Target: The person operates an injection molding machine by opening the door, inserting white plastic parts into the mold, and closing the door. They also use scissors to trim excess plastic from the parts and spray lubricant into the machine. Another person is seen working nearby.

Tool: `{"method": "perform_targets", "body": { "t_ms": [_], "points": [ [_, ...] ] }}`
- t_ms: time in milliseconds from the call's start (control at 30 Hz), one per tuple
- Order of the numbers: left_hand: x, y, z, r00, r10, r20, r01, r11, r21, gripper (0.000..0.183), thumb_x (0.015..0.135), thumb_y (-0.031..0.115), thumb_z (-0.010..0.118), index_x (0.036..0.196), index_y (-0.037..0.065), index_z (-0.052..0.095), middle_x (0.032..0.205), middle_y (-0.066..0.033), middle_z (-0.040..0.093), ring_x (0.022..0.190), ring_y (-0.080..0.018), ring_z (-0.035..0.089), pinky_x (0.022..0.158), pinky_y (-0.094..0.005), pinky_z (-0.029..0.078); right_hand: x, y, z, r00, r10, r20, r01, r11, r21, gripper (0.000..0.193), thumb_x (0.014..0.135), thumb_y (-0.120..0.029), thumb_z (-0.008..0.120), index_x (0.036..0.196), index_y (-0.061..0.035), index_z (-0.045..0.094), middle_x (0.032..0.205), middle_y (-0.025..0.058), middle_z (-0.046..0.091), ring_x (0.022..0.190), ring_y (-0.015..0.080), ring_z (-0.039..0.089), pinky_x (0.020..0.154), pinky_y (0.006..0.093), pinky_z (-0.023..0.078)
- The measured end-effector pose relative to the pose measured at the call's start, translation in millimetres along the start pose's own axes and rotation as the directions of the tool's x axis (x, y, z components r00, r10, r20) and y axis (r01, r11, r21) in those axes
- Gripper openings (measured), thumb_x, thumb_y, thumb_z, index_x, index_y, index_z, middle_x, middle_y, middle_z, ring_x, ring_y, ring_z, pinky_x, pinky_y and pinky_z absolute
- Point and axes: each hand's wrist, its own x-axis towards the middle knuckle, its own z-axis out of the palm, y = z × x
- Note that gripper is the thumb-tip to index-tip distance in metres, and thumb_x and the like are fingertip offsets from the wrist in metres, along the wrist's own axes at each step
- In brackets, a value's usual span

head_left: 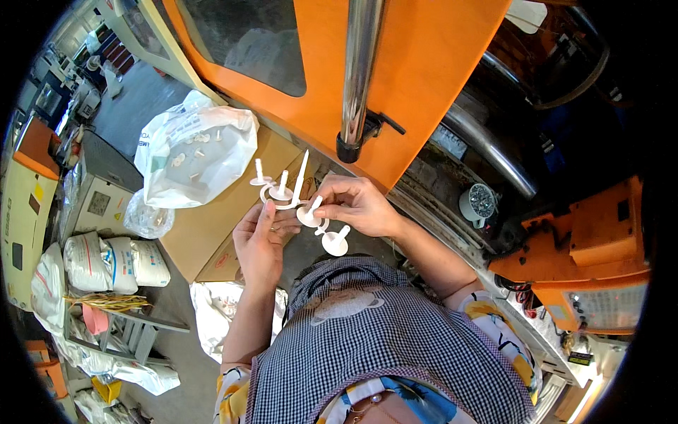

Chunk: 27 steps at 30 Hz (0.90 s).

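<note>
A white moulded plastic runner (301,180) with a tall tapered spike is held up in front of my apron. Several disc-shaped pieces with short stems are joined to it, two toward the far left and two toward the near right. My left hand (258,244) grips the runner from the left, thumb upright against it, its other fingers partly hidden behind. From the right, my right hand (359,205) pinches the stem of one disc piece (308,215) between thumb and fingers. The nearest disc piece (335,242) hangs free below that hand.
An open white plastic bag (201,152) with loose white pieces lies on a cardboard box (201,237) at the left. Ahead stands an orange machine door (417,63) with a metal bar (359,78). A white cup of metal bits (478,203) sits at right; sacks (116,263) are stacked left.
</note>
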Motion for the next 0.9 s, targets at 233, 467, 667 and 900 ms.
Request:
{"method": "perform_targets", "body": {
  "t_ms": [233, 467, 667, 900],
  "points": [
    [-8.6, -5.0, -2.7, 0.940, 0.312, 0.138, -0.341, 0.879, 0.334, 0.021, 0.094, 0.010, 0.047, 0.097, -0.008, 0.057, 0.084, -0.0133, 0.065, 0.072, -0.0163, 0.063, 0.068, -0.0281, 0.052, 3.5, -12.7, -9.6, 0.985, -0.162, 0.060, 0.173, 0.938, -0.300, 0.019, 0.074, -0.004, 0.069, 0.093, -0.0056, 0.066, 0.084, 0.0033, 0.058, 0.076, 0.0129, 0.055, 0.063, 0.0258, 0.042],
    [-17.1, 3.8, 3.7, 0.882, 0.439, 0.173, -0.463, 0.735, 0.496, 0.015, 0.091, 0.003, 0.049, 0.098, -0.008, 0.058, 0.084, -0.0129, 0.065, 0.074, -0.0145, 0.063, 0.068, -0.0251, 0.051, 10.7, -32.3, -3.7, 0.984, -0.164, 0.075, 0.180, 0.901, -0.395, 0.026, 0.072, 0.004, 0.065, 0.096, -0.0053, 0.066, 0.086, 0.0045, 0.061, 0.081, 0.0158, 0.057, 0.067, 0.0281, 0.045],
    [-18.2, -1.3, -0.4, 0.851, 0.496, 0.172, -0.494, 0.647, 0.580, 0.012, 0.089, 0.000, 0.052, 0.093, -0.008, 0.059, 0.078, -0.0111, 0.065, 0.068, -0.0120, 0.062, 0.066, -0.0231, 0.050, 12.6, -26.4, -1.5, 0.975, -0.212, 0.070, 0.223, 0.893, -0.392, 0.028, 0.072, 0.006, 0.062, 0.098, -0.0050, 0.065, 0.088, 0.0057, 0.061, 0.081, 0.0160, 0.058, 0.070, 0.0272, 0.047],
    [-19.6, 4.9, -2.5, 0.933, 0.332, 0.141, -0.360, 0.828, 0.430, 0.017, 0.092, 0.006, 0.050, 0.091, -0.007, 0.059, 0.077, -0.0112, 0.066, 0.066, -0.0128, 0.062, 0.063, -0.0235, 0.049, 22.8, -30.9, 11.4, 0.977, -0.213, 0.018, 0.207, 0.920, -0.333, 0.021, 0.079, -0.006, 0.067, 0.099, -0.0041, 0.065, 0.077, 0.0029, 0.058, 0.059, 0.0057, 0.049, 0.054, 0.0213, 0.039]
  ]
}}
